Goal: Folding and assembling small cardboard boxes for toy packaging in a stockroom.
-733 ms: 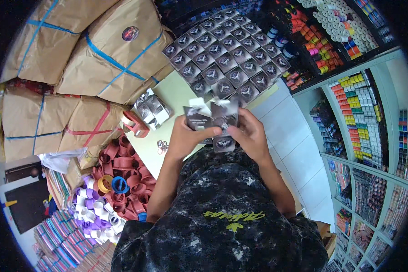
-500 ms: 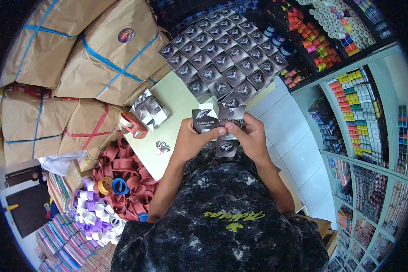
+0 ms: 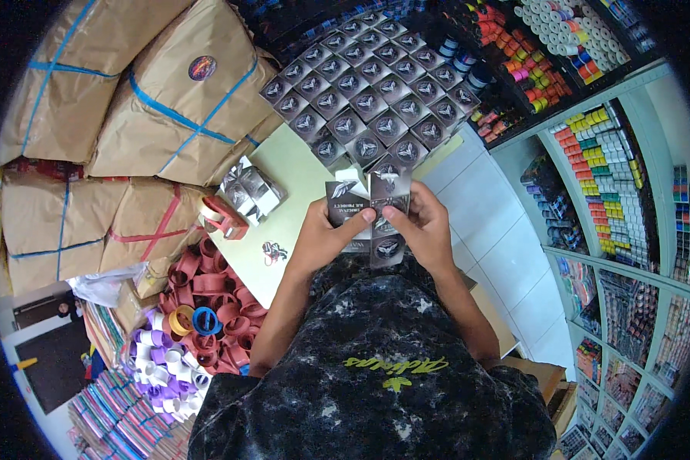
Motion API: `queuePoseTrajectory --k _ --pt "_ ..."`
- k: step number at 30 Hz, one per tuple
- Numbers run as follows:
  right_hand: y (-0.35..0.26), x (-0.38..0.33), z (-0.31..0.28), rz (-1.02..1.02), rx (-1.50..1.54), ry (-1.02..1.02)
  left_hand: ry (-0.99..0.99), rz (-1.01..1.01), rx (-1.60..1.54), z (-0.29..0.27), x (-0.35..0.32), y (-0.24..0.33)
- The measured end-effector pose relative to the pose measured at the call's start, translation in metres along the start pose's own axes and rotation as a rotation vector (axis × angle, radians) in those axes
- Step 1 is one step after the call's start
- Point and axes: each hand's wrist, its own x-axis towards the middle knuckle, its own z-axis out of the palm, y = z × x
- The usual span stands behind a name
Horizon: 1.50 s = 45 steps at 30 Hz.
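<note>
Above the table (image 3: 284, 176), both hands' fingers (image 3: 360, 220) grip the dark flat carton (image 3: 376, 218); drawn closer than before.

Brown paper parcels (image 3: 169, 100) tied with blue tape sit beside red tape rolls (image 3: 215, 291) and shelved coloured spools (image 3: 598, 153).

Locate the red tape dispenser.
In the head view the red tape dispenser sits on the pale table, left of both hands, beside a loose box pile.

Both hands, left (image 3: 323, 238) and right (image 3: 425, 226), are raised together before the chest, fingers curled, thumbs nearly meeting.
</note>
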Motion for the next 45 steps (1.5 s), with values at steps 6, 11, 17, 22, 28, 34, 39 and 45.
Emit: queuePoseTrajectory --k 6,11,17,22,28,34,39,45 --pt "-0.007 -0.002 -0.009 0.047 -0.034 -0.083 -0.001 0.050 -0.103 0.000 0.000 -0.006" --pt "-0.016 -0.006 -0.002 0.050 0.008 -0.274 -0.110 0.261 -0.129 0.008 0.006 -0.011" --pt "-0.005 -0.007 -0.008 0.106 0.022 -0.263 -0.026 0.271 -0.105 0.003 0.009 -0.013" --pt "0.000 0.001 -0.010 -0.036 -0.043 -0.085 0.033 0.133 -0.127 0.003 0.003 0.005" --pt "-0.016 0.008 -0.015 -0.271 -0.231 -0.009 -0.002 0.101 -0.120 -0.004 0.004 0.001" --pt "-0.037 0.016 -0.011 -0.382 -0.466 -0.022 -0.142 0.133 -0.073 -0.006 0.009 0.003" --pt "-0.032 0.017 -0.020 -0.457 -0.599 -0.010 -0.109 0.087 -0.085 -0.005 0.011 0.006" --pt "-0.020 0.014 -0.013 -0.594 -0.612 0.024 -0.085 0.087 -0.134 -0.010 0.013 -0.002"
